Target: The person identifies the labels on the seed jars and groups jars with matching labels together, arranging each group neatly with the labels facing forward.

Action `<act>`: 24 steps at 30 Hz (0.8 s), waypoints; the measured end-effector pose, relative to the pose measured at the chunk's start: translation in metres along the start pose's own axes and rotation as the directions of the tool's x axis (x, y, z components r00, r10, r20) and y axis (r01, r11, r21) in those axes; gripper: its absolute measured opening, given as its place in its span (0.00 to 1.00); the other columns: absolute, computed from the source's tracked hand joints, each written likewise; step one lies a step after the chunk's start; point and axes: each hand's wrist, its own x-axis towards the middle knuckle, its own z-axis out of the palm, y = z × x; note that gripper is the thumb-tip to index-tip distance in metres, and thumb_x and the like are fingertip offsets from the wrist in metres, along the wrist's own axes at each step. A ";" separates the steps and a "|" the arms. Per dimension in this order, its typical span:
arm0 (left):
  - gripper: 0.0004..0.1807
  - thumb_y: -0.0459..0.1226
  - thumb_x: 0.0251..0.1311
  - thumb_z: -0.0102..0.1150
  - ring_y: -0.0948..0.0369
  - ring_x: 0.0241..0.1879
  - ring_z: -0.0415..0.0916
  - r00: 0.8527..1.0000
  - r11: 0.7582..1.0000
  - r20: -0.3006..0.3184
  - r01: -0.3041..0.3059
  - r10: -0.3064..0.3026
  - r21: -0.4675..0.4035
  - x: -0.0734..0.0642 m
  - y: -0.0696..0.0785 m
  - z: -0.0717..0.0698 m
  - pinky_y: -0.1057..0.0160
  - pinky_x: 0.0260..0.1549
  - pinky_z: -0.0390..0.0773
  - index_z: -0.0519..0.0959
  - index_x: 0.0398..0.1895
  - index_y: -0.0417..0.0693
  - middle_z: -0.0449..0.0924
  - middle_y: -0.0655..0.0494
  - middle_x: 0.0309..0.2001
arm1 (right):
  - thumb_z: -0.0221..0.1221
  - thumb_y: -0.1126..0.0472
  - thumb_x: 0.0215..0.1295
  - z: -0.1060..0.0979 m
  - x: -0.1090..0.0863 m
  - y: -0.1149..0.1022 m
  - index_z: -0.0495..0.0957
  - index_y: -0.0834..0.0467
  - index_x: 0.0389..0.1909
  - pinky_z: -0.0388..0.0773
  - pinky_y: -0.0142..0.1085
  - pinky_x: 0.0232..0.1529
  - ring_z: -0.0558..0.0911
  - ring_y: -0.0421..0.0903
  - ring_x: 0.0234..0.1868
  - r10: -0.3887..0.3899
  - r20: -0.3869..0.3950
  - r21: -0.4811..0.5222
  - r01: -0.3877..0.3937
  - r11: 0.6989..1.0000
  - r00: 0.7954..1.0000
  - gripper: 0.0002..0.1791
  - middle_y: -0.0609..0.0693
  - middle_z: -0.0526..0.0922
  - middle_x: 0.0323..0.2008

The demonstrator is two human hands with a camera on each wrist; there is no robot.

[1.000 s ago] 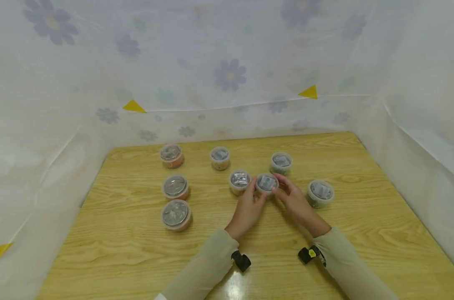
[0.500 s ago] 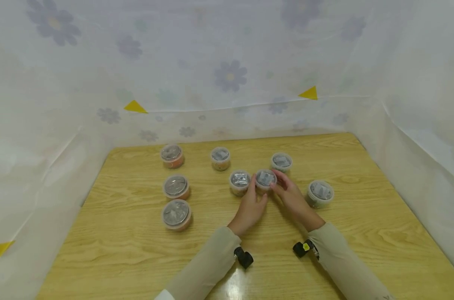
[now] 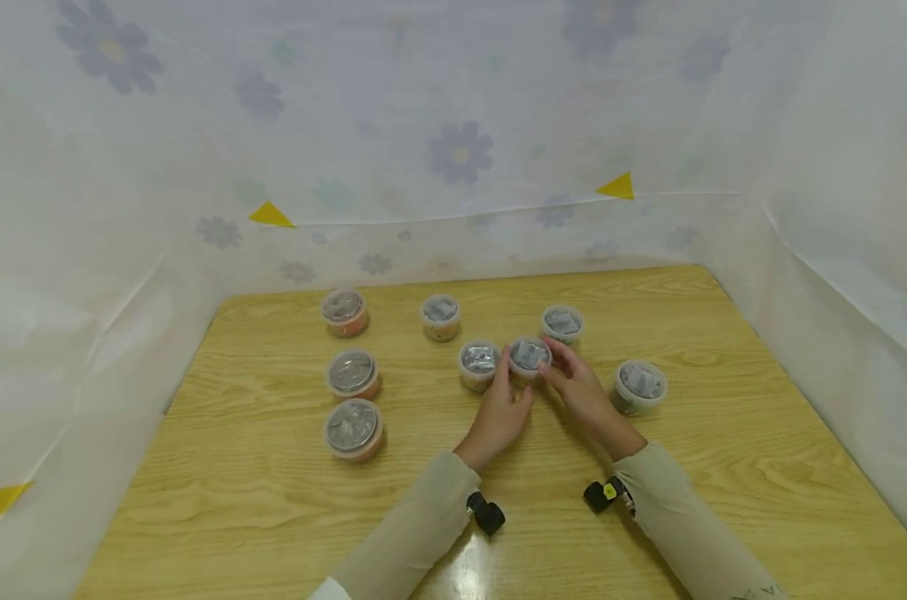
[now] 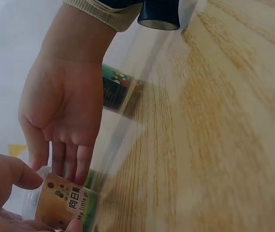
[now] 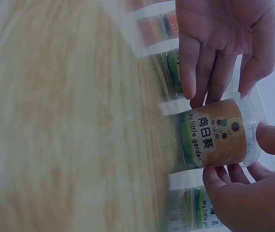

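On the L of the table point(image 3: 236, 517), a loose column is formed by a far-left tub point(image 3: 344, 312), a mid-left tub point(image 3: 352, 374) and a near-left tub point(image 3: 353, 426), all upright, lids up, w/ orange-red sides. Further R, a far-middle tub point(image 3: 441, 315) is set apart nr the far edge; a neighbour tub point(image 3: 478, 360) is placed nearer, just L of the hands.

Next comes the L hand point(image 3: 497, 417): held tub's L side is gripped, thumb at the lid rim, fingers lightly bent, spread only as wide as the grip needs. The held tub point(image 3: 529, 356) is kept upright R of ctr, approx. level w/ its neighbour; a sunflower label point(image 5: 222, 133) is shown in the right wrist view. Whether full wt is borne by the table can't be told. Beyond it, sl. R, a far-right tub point(image 3: 562, 322) is seen. Held tub's R side is gripped by the R hand point(image 3: 583, 402), thumb up by the lid, fingers curled round. Farthest R, a right tub point(image 3: 639, 385) is left standing.

Step in hand, prob.: positioning beside the neighbour. Next, both grips should be eased off evenly, w/o the neighbour being nudged.
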 end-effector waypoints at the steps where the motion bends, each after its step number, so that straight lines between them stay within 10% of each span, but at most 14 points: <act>1: 0.40 0.37 0.65 0.50 0.59 0.27 0.67 1.000 1.000 0.002 0.002 -0.002 -0.005 0.000 0.000 0.000 0.61 0.27 0.70 0.40 0.74 0.54 0.69 0.46 0.57 | 0.52 0.60 0.69 0.000 0.000 0.000 0.54 0.62 0.69 0.57 0.47 0.63 0.60 0.54 0.65 0.003 -0.003 0.004 -0.003 1.000 1.000 0.30 0.60 0.59 0.66; 6: 0.40 0.37 0.65 0.49 0.56 0.41 0.74 1.000 0.999 0.018 0.024 -0.023 -0.046 -0.003 -0.001 0.001 0.60 0.39 0.75 0.38 0.74 0.60 0.63 0.49 0.63 | 0.53 0.60 0.69 0.000 -0.001 0.001 0.55 0.63 0.68 0.59 0.43 0.62 0.60 0.53 0.65 0.005 -0.008 0.002 -0.005 1.000 1.000 0.31 0.60 0.60 0.66; 12: 0.40 0.37 0.66 0.48 0.57 0.64 0.58 0.999 0.995 0.041 0.008 -0.004 -0.100 -0.011 0.000 -0.001 0.58 0.55 0.68 0.38 0.74 0.60 0.44 0.55 0.72 | 0.54 0.58 0.68 -0.001 -0.004 0.000 0.57 0.62 0.68 0.60 0.43 0.61 0.62 0.54 0.64 0.001 -0.029 -0.015 -0.002 1.000 1.000 0.31 0.60 0.62 0.64; 20: 0.37 0.42 0.65 0.48 0.57 0.44 0.74 0.990 0.998 0.130 0.050 -0.046 -0.033 -0.036 0.009 -0.022 0.62 0.37 0.76 0.44 0.73 0.60 0.50 0.53 0.71 | 0.54 0.57 0.68 0.000 -0.007 -0.007 0.63 0.64 0.63 0.69 0.26 0.48 0.65 0.52 0.59 -0.042 -0.134 -0.048 0.036 0.998 0.990 0.26 0.60 0.68 0.59; 22: 0.33 0.44 0.65 0.47 0.58 0.27 0.72 0.985 0.998 0.167 0.054 -0.049 -0.030 -0.041 0.013 -0.029 0.63 0.23 0.74 0.51 0.72 0.62 0.64 0.49 0.63 | 0.53 0.59 0.68 0.000 -0.008 -0.013 0.64 0.65 0.62 0.68 0.25 0.47 0.66 0.52 0.59 -0.083 -0.146 -0.064 0.074 0.995 0.986 0.25 0.61 0.68 0.58; 24: 0.28 0.46 0.66 0.46 0.61 0.34 0.76 0.983 0.999 0.179 0.042 -0.035 -0.035 -0.045 0.018 -0.036 0.64 0.27 0.76 0.58 0.69 0.62 0.69 0.49 0.59 | 0.52 0.62 0.68 0.003 -0.010 -0.026 0.64 0.68 0.61 0.67 0.27 0.50 0.66 0.55 0.60 -0.108 -0.146 -0.081 0.097 0.992 0.983 0.24 0.64 0.68 0.58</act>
